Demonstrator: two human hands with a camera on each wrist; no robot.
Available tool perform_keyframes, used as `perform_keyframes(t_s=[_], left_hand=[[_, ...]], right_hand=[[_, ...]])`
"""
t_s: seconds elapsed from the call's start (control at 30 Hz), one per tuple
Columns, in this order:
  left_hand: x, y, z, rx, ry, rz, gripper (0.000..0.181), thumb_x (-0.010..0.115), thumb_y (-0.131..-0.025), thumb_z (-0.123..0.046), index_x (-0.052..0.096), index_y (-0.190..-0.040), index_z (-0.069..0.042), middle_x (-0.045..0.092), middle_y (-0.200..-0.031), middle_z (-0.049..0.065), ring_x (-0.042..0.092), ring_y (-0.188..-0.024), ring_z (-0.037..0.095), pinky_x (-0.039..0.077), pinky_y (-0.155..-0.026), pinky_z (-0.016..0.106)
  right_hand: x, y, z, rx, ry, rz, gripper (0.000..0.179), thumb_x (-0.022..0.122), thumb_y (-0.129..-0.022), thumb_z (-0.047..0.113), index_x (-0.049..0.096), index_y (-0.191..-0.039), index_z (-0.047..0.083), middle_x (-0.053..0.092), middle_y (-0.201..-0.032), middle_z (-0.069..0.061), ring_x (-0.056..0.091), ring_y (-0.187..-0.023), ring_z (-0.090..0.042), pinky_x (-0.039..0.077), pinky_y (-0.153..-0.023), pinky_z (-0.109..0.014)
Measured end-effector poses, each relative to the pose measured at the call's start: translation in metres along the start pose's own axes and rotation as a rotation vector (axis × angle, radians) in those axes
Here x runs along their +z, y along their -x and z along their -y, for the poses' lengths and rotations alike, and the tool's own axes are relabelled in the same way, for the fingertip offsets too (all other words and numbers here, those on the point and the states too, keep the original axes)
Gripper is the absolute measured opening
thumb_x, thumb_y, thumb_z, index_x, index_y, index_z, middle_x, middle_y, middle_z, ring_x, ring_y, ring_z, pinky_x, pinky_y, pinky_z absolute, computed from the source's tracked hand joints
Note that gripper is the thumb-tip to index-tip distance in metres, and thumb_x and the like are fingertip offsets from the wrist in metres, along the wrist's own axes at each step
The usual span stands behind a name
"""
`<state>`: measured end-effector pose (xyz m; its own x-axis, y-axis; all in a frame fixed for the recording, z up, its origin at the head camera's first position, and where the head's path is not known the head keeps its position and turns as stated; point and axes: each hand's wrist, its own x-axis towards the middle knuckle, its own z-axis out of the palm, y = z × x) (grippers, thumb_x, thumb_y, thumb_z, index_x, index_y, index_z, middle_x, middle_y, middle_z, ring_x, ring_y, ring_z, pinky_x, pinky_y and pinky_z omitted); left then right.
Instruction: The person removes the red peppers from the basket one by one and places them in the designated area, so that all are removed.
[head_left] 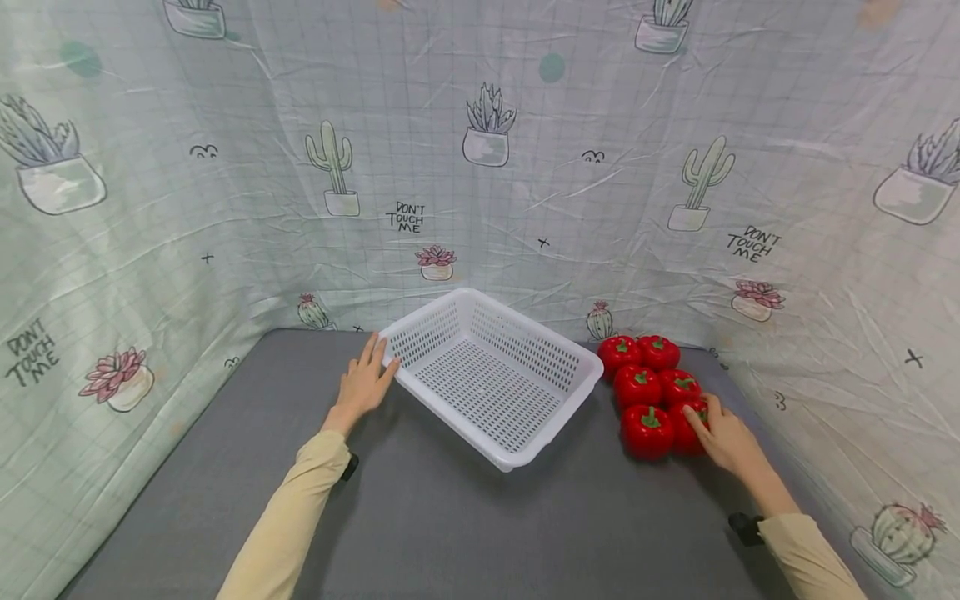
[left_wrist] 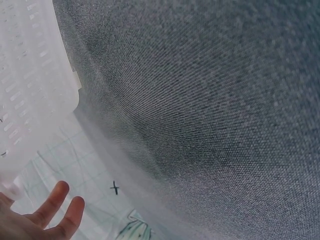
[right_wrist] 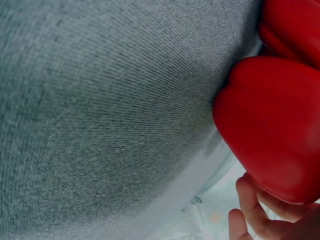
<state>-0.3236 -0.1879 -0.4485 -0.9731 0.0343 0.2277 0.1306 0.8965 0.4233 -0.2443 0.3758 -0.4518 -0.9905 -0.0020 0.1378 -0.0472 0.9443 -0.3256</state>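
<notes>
A white perforated plastic basket [head_left: 487,392] sits at an angle on the grey table. My left hand [head_left: 363,385] is at its left corner, with fingertips right at the rim; in the left wrist view two fingers [left_wrist: 52,205] stretch out beside the basket [left_wrist: 30,85]. To the right of the basket, several glossy red bell peppers [head_left: 649,432] with green stems stand in two columns. My right hand [head_left: 731,442] grips the bell pepper [head_left: 686,429] at the front right, thumb over its top. In the right wrist view, bent fingers [right_wrist: 250,200] lie against that pepper [right_wrist: 275,125].
A grey cloth covers the table [head_left: 450,533]. Behind it and along both sides hangs a pale curtain [head_left: 480,208] printed with cacti, close to the basket's far corner and the rear peppers. Each forearm wears a dark wrist device under a beige sleeve [head_left: 292,508].
</notes>
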Motion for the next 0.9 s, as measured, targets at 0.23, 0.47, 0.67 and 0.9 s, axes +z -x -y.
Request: perform_keyframes(t_s=[0.23, 0.47, 0.67, 0.9], left_hand=[[-0.001, -0.001, 0.001, 0.003, 0.006, 0.000, 0.063, 0.028, -0.094, -0.047, 0.015, -0.144, -0.010, 0.005, -0.151, 0.009, 0.033, -0.118, 0.050, 0.030, -0.085, 0.067], [-0.002, 0.000, 0.001, -0.006, 0.022, 0.015, 0.063, 0.028, -0.094, -0.047, 0.015, -0.144, -0.011, 0.004, -0.152, 0.008, 0.032, -0.117, 0.049, 0.030, -0.085, 0.066], [-0.007, 0.001, 0.000, -0.005, 0.044, 0.042, 0.064, 0.027, -0.094, -0.049, 0.010, -0.145, -0.015, 0.001, -0.152, 0.007, 0.032, -0.114, 0.047, 0.031, -0.082, 0.062], [-0.016, 0.012, -0.007, 0.063, 0.051, 0.024, 0.063, 0.031, -0.094, -0.045, 0.006, -0.145, -0.018, 0.001, -0.152, 0.009, 0.030, -0.120, 0.048, 0.030, -0.085, 0.065]], right_hand=[[-0.002, 0.000, 0.002, -0.007, -0.012, -0.007, 0.066, 0.026, -0.094, 0.047, 0.027, -0.127, -0.010, 0.043, -0.113, -0.044, 0.048, -0.097, -0.054, 0.040, -0.075, -0.058], [-0.005, 0.001, 0.002, -0.004, -0.003, -0.017, 0.064, 0.027, -0.094, 0.045, 0.029, -0.126, -0.010, 0.044, -0.113, -0.043, 0.048, -0.098, -0.054, 0.039, -0.077, -0.059], [-0.012, 0.007, 0.003, 0.022, 0.052, -0.039, 0.065, 0.026, -0.094, 0.048, 0.030, -0.128, -0.007, 0.044, -0.115, -0.040, 0.044, -0.094, -0.057, 0.035, -0.074, -0.063], [-0.021, 0.016, 0.018, -0.032, 0.067, -0.151, 0.063, 0.033, -0.093, 0.046, 0.034, -0.128, -0.006, 0.041, -0.120, -0.036, 0.033, -0.102, -0.052, 0.025, -0.076, -0.063]])
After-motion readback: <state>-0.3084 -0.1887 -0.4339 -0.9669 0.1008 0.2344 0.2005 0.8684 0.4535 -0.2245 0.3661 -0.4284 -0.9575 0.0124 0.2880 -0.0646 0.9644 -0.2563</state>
